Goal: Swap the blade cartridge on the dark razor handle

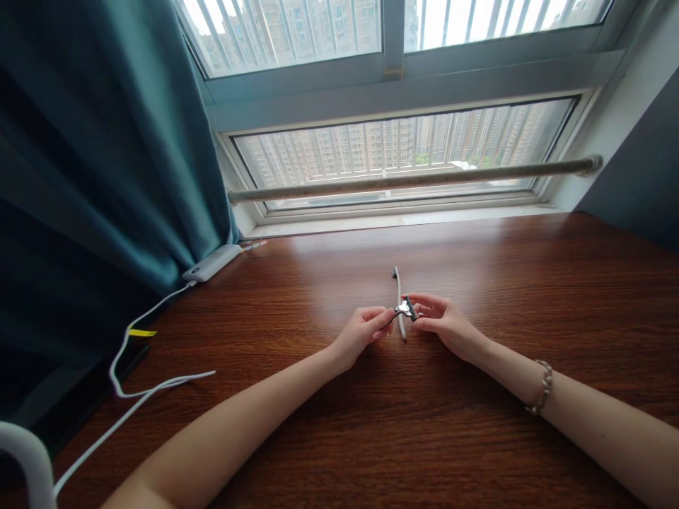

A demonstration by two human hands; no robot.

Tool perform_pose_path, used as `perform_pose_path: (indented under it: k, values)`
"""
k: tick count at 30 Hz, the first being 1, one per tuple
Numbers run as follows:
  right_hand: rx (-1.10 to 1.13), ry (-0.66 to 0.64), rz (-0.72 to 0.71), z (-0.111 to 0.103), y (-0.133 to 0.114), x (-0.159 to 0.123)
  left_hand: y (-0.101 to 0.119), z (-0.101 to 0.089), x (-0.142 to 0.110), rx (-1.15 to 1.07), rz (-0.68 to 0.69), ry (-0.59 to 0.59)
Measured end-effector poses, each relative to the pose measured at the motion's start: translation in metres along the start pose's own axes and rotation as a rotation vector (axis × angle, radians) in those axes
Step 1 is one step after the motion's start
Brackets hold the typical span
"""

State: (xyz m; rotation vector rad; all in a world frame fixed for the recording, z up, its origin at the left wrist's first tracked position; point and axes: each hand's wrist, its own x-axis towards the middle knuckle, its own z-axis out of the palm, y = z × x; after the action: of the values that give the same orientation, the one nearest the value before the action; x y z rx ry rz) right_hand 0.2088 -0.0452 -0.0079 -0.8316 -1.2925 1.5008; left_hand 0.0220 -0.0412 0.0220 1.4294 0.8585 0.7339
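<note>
Head view: above the counter (371, 438), the left hand (362, 331) pinches a razor (407, 309) by its handle; the right hand (450, 325) curls at its head, grip unclear. Probably light, stiff; handle safest.

A rail (414, 182) crosses the window (329, 148). Left hangs a curtain (122, 127); near it lie a power bank (213, 264), cable (170, 382) and yellow strip (143, 333).

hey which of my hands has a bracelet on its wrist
Your right hand: a beaded bracelet circles its wrist. Your left hand, holding the razor-like tool by its handle, has a bare wrist.
</note>
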Motion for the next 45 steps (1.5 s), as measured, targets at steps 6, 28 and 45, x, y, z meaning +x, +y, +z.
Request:
perform_pose_path:
  k: [6, 28, 45]
  values:
    - [0.052, 0.0, -0.015, 0.0004, 0.0009, 0.0017, -0.0011, -0.0011, -0.0006, -0.024, 0.004, -0.005]
    - [0.075, -0.018, -0.002, 0.0003, -0.0002, 0.0015, -0.0021, -0.0012, -0.0008, -0.014, -0.04, 0.03]
    - [0.109, -0.015, -0.032, 0.0003, -0.0022, 0.0016, -0.0048, -0.0056, -0.0003, -0.034, -0.067, 0.006]
